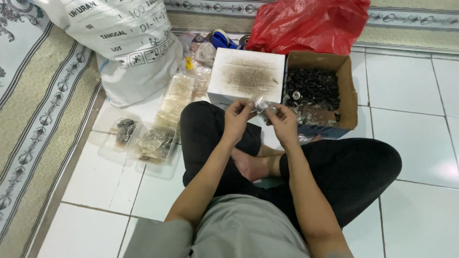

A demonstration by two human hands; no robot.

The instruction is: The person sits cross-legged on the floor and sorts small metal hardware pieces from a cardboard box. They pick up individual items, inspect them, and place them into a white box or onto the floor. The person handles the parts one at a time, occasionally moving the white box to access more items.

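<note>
A small clear plastic packet (pixel 262 104) with something silvery inside is held up between both hands, above the crossed legs and just near of the white box (pixel 247 76). The left hand (pixel 237 120) is pinched on the packet's left end, thumb and fingertips closed on it. The right hand (pixel 283 124) is closed on the right end in the same manner, so each grip is clamped on the packet. The packet's long axis appears to run left to right, tilted a little, though its outline is blurred. Both hands are equally close to it, since both touch it.

Just far and right of the hands, an open cardboard box (pixel 348 91) filled with small dark parts is seen, some shiny pieces lying among them. Behind it a red plastic bag (pixel 306 24) is set, and to the far left a large white sack (pixel 119 43). On the tiled floor (pixel 411 143) to the left, clear plastic trays (pixel 143 143) holding filled packets are laid, well apart from the hands.
</note>
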